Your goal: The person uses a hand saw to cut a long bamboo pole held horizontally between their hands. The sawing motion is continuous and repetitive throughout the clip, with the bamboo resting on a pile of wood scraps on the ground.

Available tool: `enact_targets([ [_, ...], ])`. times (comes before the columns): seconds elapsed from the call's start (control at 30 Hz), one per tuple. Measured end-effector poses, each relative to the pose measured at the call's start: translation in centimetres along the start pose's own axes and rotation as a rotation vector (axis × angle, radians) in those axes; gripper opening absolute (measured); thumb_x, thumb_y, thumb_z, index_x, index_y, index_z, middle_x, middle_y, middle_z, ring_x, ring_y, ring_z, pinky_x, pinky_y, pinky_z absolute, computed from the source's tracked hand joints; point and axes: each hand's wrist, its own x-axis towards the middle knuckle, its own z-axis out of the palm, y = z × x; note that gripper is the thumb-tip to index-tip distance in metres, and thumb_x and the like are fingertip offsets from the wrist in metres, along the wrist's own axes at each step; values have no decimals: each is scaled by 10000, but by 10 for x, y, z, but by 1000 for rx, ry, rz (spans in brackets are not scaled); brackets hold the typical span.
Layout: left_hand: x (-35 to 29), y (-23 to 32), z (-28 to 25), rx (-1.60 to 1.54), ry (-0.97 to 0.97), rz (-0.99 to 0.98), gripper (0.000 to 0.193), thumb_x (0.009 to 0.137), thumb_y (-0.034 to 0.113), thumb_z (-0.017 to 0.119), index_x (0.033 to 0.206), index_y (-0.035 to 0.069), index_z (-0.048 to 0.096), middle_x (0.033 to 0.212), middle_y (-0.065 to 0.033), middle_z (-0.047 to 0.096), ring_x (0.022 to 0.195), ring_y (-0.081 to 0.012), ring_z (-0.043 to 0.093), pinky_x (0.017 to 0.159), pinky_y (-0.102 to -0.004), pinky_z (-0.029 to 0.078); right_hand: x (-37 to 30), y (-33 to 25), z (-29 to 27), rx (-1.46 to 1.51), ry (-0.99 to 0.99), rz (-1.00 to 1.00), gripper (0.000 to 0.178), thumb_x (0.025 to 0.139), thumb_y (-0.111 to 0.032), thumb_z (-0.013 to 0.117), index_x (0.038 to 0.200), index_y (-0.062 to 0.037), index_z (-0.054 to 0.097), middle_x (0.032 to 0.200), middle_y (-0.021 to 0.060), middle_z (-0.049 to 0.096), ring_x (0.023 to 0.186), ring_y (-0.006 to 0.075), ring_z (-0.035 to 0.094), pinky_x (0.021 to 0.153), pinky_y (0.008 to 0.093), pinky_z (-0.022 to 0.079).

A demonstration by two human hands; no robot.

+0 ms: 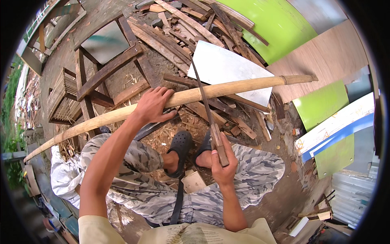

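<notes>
A long, pale bamboo pole slants across in front of me, from the lower left up to the right. My left hand holds it down near the middle, fingers over its far side and thumb on the near side. Wrapped round the wooden handle of a machete is my right hand, above my right thigh. The machete's long, dark, narrow blade points away from me and crosses over the pole, right of my left hand. I cannot tell whether the edge touches the bamboo.
Beyond the pole lies a heap of wood scraps with a white panel on it. A dark wooden frame stands at left. Green sheets and a plywood board lie right. Wood shavings surround my black clogs.
</notes>
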Motion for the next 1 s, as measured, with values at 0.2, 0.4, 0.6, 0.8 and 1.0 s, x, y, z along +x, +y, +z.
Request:
enact_targets([
  [0.2, 38, 25, -2, -43, -146, -152, 498, 917, 396, 686, 1244, 37, 579, 1041, -196, 716, 1006, -385, 700, 835, -502, 567, 19, -10, 1, -54, -16, -86, 555, 929, -27, 613, 1481, -7, 562, 1224, 227, 733, 1000, 242, 753, 843, 335, 572],
  [0.4, 37, 37, 17, -6, -19, -296, 183, 964, 144, 564, 1123, 54, 578, 944, -185, 714, 862, -392, 725, 715, -509, 569, 11, -16, 1, -71, -25, -76, 553, 926, -23, 611, 1476, 9, 560, 1224, 239, 731, 1011, 249, 754, 848, 339, 571],
  [0.6, 35, 38, 31, 43, 82, -279, 143, 981, 121, 533, 1096, 47, 570, 895, -180, 692, 828, -381, 716, 704, -507, 570, -2, -37, -12, -55, -72, 59, 544, 933, -26, 612, 1471, 28, 559, 1045, 170, 732, 853, 193, 693, 774, 320, 549],
  [0.8, 34, 41, 32, 71, 67, -285, 153, 993, 128, 531, 1110, 37, 568, 909, -181, 694, 845, -357, 722, 711, -483, 581, -9, -68, -29, -23, -109, 196, 539, 929, -27, 608, 1461, 48, 563, 1377, 237, 659, 1258, 296, 653, 1061, 367, 486],
  [1.0, 30, 43, 36, 124, 115, -228, 177, 991, 116, 527, 1137, 27, 571, 977, -191, 703, 907, -345, 728, 749, -451, 594, -7, -68, -31, -82, -109, 111, 542, 939, -27, 608, 1475, 26, 553, 1307, 267, 693, 1171, 294, 719, 959, 362, 550],
])
